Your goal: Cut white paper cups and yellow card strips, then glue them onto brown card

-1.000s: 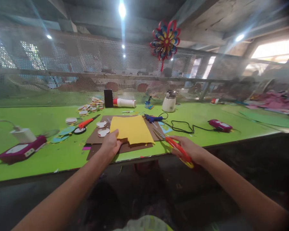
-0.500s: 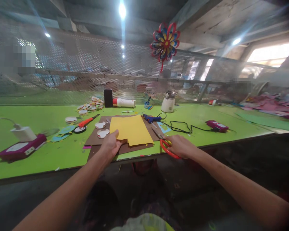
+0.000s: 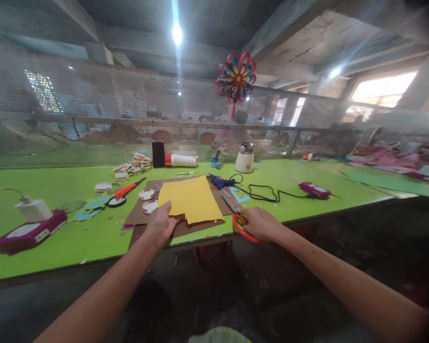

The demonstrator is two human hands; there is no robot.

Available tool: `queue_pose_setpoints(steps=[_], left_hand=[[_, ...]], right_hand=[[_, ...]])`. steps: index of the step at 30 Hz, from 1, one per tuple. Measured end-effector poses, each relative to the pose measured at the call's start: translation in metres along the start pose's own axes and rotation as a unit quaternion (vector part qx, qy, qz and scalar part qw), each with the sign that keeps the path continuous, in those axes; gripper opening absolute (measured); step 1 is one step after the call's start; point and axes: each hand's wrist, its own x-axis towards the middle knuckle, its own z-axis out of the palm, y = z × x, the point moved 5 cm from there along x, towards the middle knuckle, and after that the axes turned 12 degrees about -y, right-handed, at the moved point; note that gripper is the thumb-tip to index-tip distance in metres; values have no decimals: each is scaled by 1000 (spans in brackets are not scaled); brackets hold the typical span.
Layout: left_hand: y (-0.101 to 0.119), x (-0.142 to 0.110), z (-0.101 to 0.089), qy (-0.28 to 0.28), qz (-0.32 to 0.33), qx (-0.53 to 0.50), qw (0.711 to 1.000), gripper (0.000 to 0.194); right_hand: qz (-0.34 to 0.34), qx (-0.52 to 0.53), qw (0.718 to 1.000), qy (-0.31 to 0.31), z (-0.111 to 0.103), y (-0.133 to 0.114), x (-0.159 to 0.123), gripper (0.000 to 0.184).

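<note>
My left hand (image 3: 161, 222) pinches the near left corner of a yellow sheet (image 3: 189, 197), thumb on top and fingers underneath. A rectangular notch is cut out of the sheet's near edge. Under it lie brown sheets (image 3: 136, 216) on the table. My right hand (image 3: 260, 224) grips the red handles of a pair of scissors (image 3: 241, 228). Their blades point away to the upper left, a little right of the yellow sheet and apart from it. Beyond the blades lies a blue glue gun (image 3: 221, 182) with a black cord.
On the green table (image 3: 89, 228) a purple power strip (image 3: 30, 233) stands left, another (image 3: 314, 190) right. An orange utility knife (image 3: 127, 189), round white pieces (image 3: 103, 187) and blue-green cutouts (image 3: 96, 202) lie left. A white jug (image 3: 245, 159) and white tube (image 3: 182, 160) are at the back.
The view has shifted slightly, so the whole scene sits a little lower and further left. My hands hold the same yellow sheet and scissors in nearly the same places.
</note>
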Motion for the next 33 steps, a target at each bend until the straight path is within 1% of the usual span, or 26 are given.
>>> queue_pose_setpoints(steps=[5,13,16,19,21,23,25,27,28,29,31,33], left_hand=[[2,-1,-2,2,9,-11,1000,35],[6,-12,0,25,19,-14,999,37],[5,-14,3,24,18,-4,1000,34],[9,-21,10,6,21,11,1000,29],[15,-29,17,-15,27,21,999,24],[24,-35,27,-40,33,29,998,20],[33,-35,39,-74,36,36,996,20],[41,-26,53,-108,29,36,993,24],[43,-17,59,-136,19,36,990,27],[43,-7,64,-150,0,40,988,27],[41,18,66,-155,-27,46,986,27],[34,41,60,-141,-66,62,986,26]], right_hand=[[0,-1,1000,-4,0,-1,0,31],[2,9,1000,-5,-1,-2,-1,30],[-6,21,1000,2,-2,-3,-3,31],[-14,35,999,9,-2,-3,-5,31],[-17,49,999,13,-2,-2,-5,32],[-21,65,997,17,-1,0,-4,33],[-27,87,996,22,-1,2,-3,36],[-35,114,992,28,-2,5,-2,39],[-39,131,990,31,-3,7,-2,41],[-44,150,987,34,-3,8,-3,43],[-51,197,979,34,-5,13,-7,50],[-53,254,965,21,-4,19,-14,57]])
